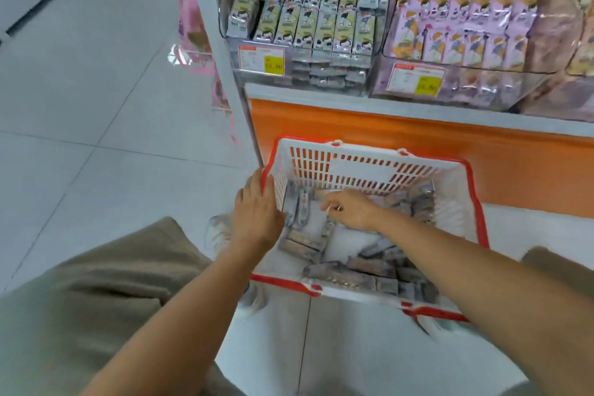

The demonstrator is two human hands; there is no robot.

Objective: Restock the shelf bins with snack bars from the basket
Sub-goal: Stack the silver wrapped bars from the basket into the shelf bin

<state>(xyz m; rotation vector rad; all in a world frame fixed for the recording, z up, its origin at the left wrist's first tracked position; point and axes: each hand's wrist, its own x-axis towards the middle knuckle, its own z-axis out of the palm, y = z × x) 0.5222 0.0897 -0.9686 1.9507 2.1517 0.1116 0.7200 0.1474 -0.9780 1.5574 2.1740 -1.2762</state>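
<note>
The left hand (257,209) lies flat, fingers straight, against the left side of the basket (353,164), its fingertips touching the red rim at the far left corner. It holds nothing. The right hand (350,207) reaches down inside the basket, knuckles up and fingers bent towards the left, just over the snack bars (340,273). Motion blur and the back of the hand hide the fingertips, so I cannot tell whether it pinches a bar or only touches the pile.

The grey-wrapped bars lie loose on the basket floor, heaped along the near and right sides, with a few more by the left wall. The right forearm covers part of the heap. The basket stands on the white tiled floor (80,106), just in front of the orange base panel (418,145) of the shelf.

On the shelf above, a clear left bin (305,26) holds upright yellow-green packets, with grey bars showing through its lower front. Beside it, the right bin (466,10) holds pink packets and is cut off by the frame edge. Each bin carries a price tag (261,59), its print too blurred to read.
</note>
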